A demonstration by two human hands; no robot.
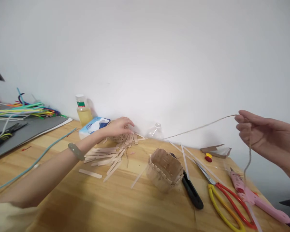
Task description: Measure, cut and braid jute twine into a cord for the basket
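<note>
My right hand (258,129) is raised at the right, its fingers curled around a length of brown twine (200,126). From there the strand slopes down leftward to the back of the table, and a loose tail hangs below the hand. My left hand (120,125) reaches to the back, above a ball of twine (119,137); thumb and forefinger are apart. Whether its palm touches the ball I cannot tell. Several wooden craft sticks (106,156) lie in a pile beneath that arm. A basket-like box edged with craft sticks (165,170) stands between the hands.
Right of the box lie a black utility knife (192,191), scissors (226,199) with red and yellow handles, and a pink glue gun (256,196). A clear bottle top (156,131), tissue pack (90,127) and glass bottle (84,112) stand near the wall. Pipe cleaners (26,111) are heaped left.
</note>
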